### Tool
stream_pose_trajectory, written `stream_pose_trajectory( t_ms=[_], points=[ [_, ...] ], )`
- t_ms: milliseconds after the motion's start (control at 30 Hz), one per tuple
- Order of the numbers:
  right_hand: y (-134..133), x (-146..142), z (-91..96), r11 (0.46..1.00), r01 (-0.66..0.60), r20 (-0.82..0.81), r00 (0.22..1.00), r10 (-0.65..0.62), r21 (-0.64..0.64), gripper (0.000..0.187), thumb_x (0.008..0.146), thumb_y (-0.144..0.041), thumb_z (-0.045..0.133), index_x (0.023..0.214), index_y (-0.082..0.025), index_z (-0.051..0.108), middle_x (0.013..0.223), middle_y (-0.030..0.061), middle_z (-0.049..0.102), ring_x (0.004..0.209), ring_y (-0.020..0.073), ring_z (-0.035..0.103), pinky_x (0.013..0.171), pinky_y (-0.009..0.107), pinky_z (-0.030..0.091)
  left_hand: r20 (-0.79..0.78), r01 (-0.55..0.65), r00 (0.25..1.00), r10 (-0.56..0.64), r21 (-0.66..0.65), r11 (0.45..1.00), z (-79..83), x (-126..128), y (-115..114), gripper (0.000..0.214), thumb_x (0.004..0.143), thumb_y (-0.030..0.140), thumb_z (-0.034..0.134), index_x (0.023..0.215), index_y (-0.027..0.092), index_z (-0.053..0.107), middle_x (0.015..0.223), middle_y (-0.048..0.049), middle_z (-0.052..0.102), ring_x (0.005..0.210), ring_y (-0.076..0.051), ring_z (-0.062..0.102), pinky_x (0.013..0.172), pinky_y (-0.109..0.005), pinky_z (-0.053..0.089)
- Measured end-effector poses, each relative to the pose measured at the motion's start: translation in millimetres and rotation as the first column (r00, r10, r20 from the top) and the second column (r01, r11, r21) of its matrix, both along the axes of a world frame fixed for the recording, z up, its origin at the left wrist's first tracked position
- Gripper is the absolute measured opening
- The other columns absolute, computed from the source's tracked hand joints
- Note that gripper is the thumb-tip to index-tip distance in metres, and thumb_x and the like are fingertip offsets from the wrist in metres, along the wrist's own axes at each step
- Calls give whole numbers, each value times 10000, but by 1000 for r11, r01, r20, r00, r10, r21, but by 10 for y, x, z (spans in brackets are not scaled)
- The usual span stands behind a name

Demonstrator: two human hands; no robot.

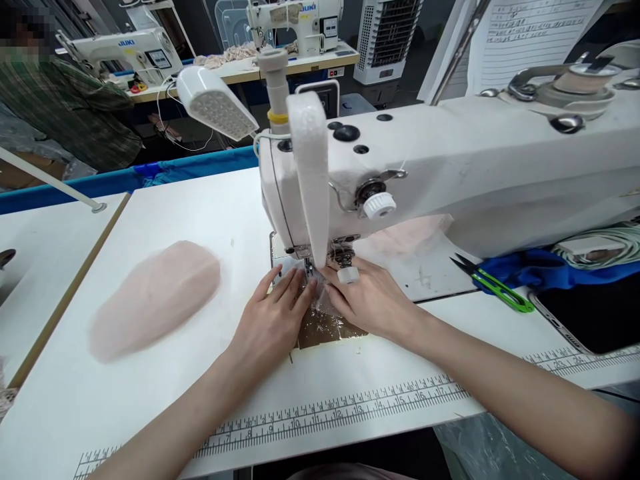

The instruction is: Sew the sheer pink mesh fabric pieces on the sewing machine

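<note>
A small piece of sheer, pale fabric [324, 301] lies under the presser foot of the white sewing machine [430, 147]. My left hand [273, 313] rests left of the needle, its fingers stretched out and lying flat on the fabric's edge. To the right of the needle, my right hand [377, 297] lies palm down on the work, thumb apart from the fingers. Part of its fingertips is hidden behind the machine head. A sheer pink oval fabric piece [157, 300] lies flat on the table [165, 407] to the left; more pink fabric [413, 233] shows behind my right hand.
Green thread snips [500, 287] lie at the right on blue cloth [530, 270], near a dark phone-like device [595, 313]. A ruler strip [320, 417] runs along the front edge. Beyond the table are other sewing machines [127, 57] and a person in a plaid shirt [65, 107].
</note>
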State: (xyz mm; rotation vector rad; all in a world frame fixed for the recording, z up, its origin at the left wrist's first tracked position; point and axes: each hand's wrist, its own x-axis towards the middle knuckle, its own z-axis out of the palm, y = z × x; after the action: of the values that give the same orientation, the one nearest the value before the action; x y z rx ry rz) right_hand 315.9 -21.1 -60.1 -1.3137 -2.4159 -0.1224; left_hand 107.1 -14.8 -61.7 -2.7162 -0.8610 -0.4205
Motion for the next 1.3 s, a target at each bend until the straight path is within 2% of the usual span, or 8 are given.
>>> stream_pose_trajectory(
  t_ms=[133,300,567,867,1300],
  points=[
    [37,-5,-4,1000,7,-17,1000,-7,9,296,960,-246,441,1112,-129,667,1133,114,685,1148,259,565,943,412,513,3,-44,999,44,-9,999,-6,52,-58,397,872,61,453,1248,78,582,1302,-188,588,1227,-302,556,1108,-511,362],
    [63,-5,-27,1000,3,-15,1000,-3,7,282,956,-261,453,1062,-142,686,1156,121,674,1160,258,561,978,443,486,-17,-39,999,39,22,999,14,53,-61,398,865,52,453,1237,83,591,1295,-172,597,1199,-304,579,1096,-529,379],
    [68,10,-55,1000,0,20,1000,0,28,313,964,-274,434,1099,-121,671,1145,117,680,1165,241,564,1064,438,421,-10,-50,999,51,45,998,23,86,-88,376,887,79,444,1233,67,591,1249,-200,619,1172,-324,595,1084,-603,342],
    [60,5,-37,1000,1,20,1000,-2,21,304,960,-256,438,1073,-117,684,1175,118,668,1179,232,558,1091,417,398,-4,-57,998,58,55,997,8,91,-94,397,879,68,443,1255,82,571,1265,-189,612,1187,-308,588,1099,-612,313],
    [30,8,3,1000,-17,16,1000,16,19,308,958,-211,411,1044,-125,694,1153,116,681,1158,237,575,1073,445,410,26,-101,995,100,27,995,-22,104,-95,429,869,60,440,1274,101,575,1290,-160,601,1213,-288,569,1178,-577,180]
  ],
)
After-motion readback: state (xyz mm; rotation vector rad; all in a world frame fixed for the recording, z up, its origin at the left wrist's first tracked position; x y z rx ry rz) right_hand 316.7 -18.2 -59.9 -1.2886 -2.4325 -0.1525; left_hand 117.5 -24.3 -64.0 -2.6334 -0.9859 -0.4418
